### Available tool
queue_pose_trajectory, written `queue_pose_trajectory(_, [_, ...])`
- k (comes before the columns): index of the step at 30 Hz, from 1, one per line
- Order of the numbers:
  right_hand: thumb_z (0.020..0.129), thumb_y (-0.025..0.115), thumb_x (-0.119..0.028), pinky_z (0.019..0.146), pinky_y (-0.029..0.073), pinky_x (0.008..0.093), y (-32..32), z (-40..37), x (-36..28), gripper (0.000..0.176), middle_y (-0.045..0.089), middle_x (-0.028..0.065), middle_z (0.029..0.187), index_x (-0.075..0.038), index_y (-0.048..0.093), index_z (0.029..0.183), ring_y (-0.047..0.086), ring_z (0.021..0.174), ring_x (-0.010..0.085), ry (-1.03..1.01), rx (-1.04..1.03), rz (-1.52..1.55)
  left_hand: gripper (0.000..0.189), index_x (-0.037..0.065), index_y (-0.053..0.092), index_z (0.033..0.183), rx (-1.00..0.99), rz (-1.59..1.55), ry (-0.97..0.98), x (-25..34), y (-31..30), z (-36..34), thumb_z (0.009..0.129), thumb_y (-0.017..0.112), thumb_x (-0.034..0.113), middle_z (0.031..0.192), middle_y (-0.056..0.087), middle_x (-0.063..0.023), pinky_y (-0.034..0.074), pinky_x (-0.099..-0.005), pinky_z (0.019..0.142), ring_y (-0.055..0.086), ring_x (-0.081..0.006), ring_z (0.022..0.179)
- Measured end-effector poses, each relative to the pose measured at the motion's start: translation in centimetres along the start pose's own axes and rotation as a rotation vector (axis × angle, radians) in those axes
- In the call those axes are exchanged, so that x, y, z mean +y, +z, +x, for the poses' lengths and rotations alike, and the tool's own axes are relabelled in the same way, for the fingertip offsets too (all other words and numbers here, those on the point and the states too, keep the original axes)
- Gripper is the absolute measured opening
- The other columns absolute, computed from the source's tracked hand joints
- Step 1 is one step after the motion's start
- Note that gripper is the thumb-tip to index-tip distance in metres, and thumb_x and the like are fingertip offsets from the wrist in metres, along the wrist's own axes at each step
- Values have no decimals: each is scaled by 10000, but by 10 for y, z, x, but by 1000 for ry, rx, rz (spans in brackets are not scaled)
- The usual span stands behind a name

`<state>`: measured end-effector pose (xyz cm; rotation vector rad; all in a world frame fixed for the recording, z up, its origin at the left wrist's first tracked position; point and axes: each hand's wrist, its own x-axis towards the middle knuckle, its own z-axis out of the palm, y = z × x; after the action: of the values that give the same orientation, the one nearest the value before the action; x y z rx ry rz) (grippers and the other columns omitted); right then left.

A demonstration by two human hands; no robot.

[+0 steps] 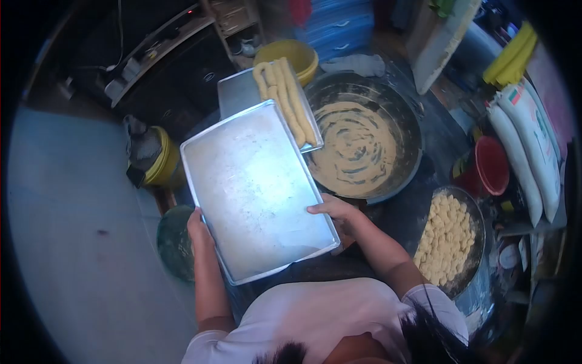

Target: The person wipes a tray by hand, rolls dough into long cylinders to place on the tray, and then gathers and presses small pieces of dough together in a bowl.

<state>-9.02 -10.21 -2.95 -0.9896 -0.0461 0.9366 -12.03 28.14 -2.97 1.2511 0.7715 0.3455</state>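
Observation:
A rectangular metal baking tray (251, 188) is held in front of my chest, its bare shiny surface facing up. My left hand (199, 227) grips its left edge. On the opposite edge is my right hand (333, 211), thumb over the rim and fingers hidden underneath. Just beyond, a second baking tray (236, 96) is partly covered by the held one. Long ropes of dough (284, 100) lie along the right side of that second tray. To its right stands a wide dark basin (409, 142) with a pale floury layer (354, 145) spread over its bottom.
Many small dough pieces (445, 239) fill part of a round pan (479, 242) at the right. Near it are a red bucket (491, 165) and white sacks (527, 145). A yellow basin (306, 57) stands behind; a yellow bucket (163, 158) and green basin (173, 242) are left.

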Motion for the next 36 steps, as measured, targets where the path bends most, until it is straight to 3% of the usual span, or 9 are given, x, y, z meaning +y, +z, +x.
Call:
queue_pose_trajectory(8, [714, 706, -257, 947, 371, 367, -7, 6, 8, 759, 500, 159, 1205, 9, 339, 1323, 493, 1097, 254, 23, 38, 9, 258, -43, 602, 912, 18, -20, 21, 8, 10, -10, 874, 506, 193, 902, 596, -94, 412, -295, 798, 538, -179, 834])
queue_pose_trajectory(19, [717, 709, -269, 930, 384, 357, -15, 13, 13, 710, 531, 150, 1171, 17, 397, 1287, 518, 1064, 243, 25, 49, -52, 322, -96, 559, 1055, 40, -86, -8, -4, -1, 5, 859, 535, 159, 1054, 585, -137, 389, -307, 886, 532, -215, 967])
queue_pose_trajectory(29, [707, 721, -271, 906, 408, 369, -16, 24, 16, 750, 528, 178, 1149, 39, 367, 1291, 528, 1048, 263, 20, 48, -31, 339, -96, 554, 1065, 57, -43, -7, -24, -12, 22, 855, 534, 169, 1073, 582, -150, 380, -312, 900, 530, -229, 990])
queue_pose_trajectory(31, [722, 701, -256, 936, 380, 359, -20, 27, 19, 722, 516, 168, 1182, 32, 373, 1297, 503, 1081, 254, 34, 62, -62, 242, -52, 576, 974, 95, -57, 2, -24, -7, 21, 866, 520, 157, 962, 605, -130, 439, -332, 820, 570, -230, 872])
queue_pose_trajectory(36, [708, 709, -297, 941, 369, 367, -15, 27, 16, 793, 500, 182, 1193, 48, 329, 1313, 491, 1093, 272, 3, 42, -93, 314, -76, 555, 1045, 118, 49, 14, -20, -7, 15, 858, 525, 174, 1044, 586, -147, 398, -329, 879, 543, -244, 960])
